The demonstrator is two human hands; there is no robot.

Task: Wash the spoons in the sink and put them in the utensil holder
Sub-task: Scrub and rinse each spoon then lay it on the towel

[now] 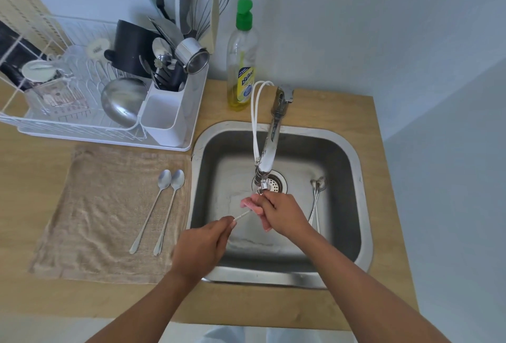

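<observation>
Steel, thin and surely slippery when wet, the spoon (242, 216) is pinched at its handle by my left hand (201, 248), while my right hand (284, 214) grips the pink sponge (250, 203) around its bowl.

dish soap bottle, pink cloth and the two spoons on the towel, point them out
dish soap bottle (242, 68), head view, on its clear body
pink cloth (247, 203), head view, on its bunched end
two spoons (164, 179), head view, on the left one's bowl
</observation>
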